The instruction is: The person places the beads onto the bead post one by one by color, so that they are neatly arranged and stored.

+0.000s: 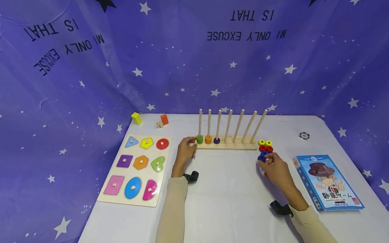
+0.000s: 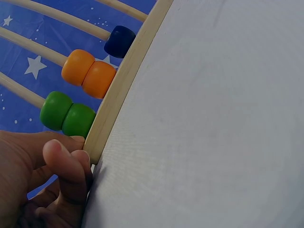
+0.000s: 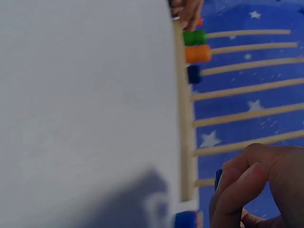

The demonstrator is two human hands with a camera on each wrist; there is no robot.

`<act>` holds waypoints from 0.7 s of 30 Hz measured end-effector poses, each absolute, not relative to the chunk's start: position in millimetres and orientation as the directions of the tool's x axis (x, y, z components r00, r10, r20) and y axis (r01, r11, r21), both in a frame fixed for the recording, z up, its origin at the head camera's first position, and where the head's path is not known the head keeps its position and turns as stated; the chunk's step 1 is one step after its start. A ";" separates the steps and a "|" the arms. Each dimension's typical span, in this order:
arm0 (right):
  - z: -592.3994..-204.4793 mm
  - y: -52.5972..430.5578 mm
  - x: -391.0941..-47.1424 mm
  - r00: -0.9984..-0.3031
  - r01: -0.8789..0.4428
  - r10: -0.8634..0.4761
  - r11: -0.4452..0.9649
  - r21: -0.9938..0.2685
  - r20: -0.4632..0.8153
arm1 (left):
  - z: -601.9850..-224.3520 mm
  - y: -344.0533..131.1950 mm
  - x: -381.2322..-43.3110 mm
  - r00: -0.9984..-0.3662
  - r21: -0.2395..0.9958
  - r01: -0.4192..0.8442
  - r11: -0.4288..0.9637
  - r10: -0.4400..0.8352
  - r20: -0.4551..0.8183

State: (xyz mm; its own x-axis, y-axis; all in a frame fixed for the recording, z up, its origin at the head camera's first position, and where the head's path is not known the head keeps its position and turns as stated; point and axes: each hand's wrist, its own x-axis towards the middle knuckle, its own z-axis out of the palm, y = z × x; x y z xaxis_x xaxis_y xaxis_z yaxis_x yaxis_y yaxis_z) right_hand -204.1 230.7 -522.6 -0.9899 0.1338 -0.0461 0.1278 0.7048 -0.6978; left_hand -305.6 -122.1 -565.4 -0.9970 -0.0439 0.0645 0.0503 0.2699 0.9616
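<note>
A wooden peg rack (image 1: 226, 145) with several upright pegs stands on the white table. Two green beads (image 2: 69, 114) sit on its leftmost peg, two orange beads (image 2: 89, 73) on the following one, and one dark blue bead (image 2: 119, 42) on the third. My left hand (image 1: 184, 153) grips the left end of the rack's base between thumb and fingers. To the right of the rack, my right hand (image 1: 276, 168) pinches a dark blue bead (image 1: 261, 158) between thumb and fingertips. Right beside it lie a blue bead (image 1: 263, 153), red beads (image 1: 269, 149) and yellow beads (image 1: 268, 143).
On the left lies a shape puzzle board (image 1: 118, 168) with knobbed pieces. Behind it are a yellow block (image 1: 136, 118), an orange block (image 1: 164, 119) and a small patterned cube (image 1: 159, 125). A blue game box (image 1: 329, 182) and a black-and-white round chip (image 1: 304, 135) lie at right.
</note>
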 end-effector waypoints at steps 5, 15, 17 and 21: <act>-477.4 209.6 -210.6 -0.992 -0.012 0.083 0.697 -0.717 0.097 | -564.4 -120.9 -305.7 -0.998 0.961 0.028 0.275 -0.047 0.042; -374.0 148.4 -245.3 -0.972 -0.218 -0.094 0.704 -0.676 0.216 | -565.3 -123.8 -304.5 -0.999 0.959 0.019 0.284 -0.041 0.032; -360.4 136.3 -254.8 -0.968 -0.241 -0.131 0.705 -0.667 0.212 | -564.8 -123.9 -304.0 -0.999 0.961 0.023 0.275 -0.041 0.036; -343.5 119.0 -271.5 -0.966 -0.256 -0.162 0.698 -0.668 0.201 | -564.1 -122.0 -303.0 -0.998 0.967 0.035 0.252 -0.034 0.045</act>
State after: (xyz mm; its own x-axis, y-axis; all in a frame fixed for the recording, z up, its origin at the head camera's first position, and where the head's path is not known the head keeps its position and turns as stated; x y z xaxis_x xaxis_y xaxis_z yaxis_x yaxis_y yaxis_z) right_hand -271.5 119.0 -343.5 -0.9661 -0.1624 0.2009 -0.2564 0.6984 -0.6682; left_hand -303.0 -122.0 -564.1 -0.9984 -0.0345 0.0449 0.0348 0.2519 0.9671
